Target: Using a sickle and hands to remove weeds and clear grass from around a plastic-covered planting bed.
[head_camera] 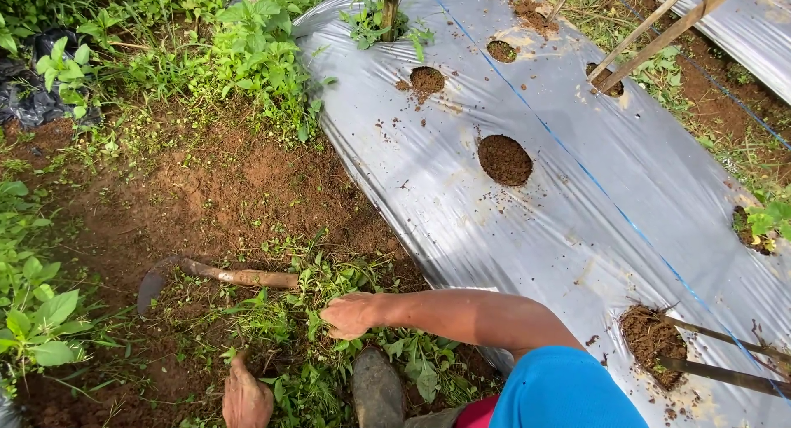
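Note:
My right hand reaches left from a blue sleeve and is closed on a clump of green weeds growing in the brown soil. At the bottom edge, my left hand presses down among low weeds, back facing up and fingertips hidden, so its grasp is unclear. A small hoe lies on the ground just left of my right hand, with a wooden handle and a curved dark blade. A muddy boot stands between my two hands.
A raised bed covered in silver plastic mulch runs along the right, with round planting holes and a blue string across it. Bamboo stakes lean at top right. Leafy plants and a black plastic bag border the left.

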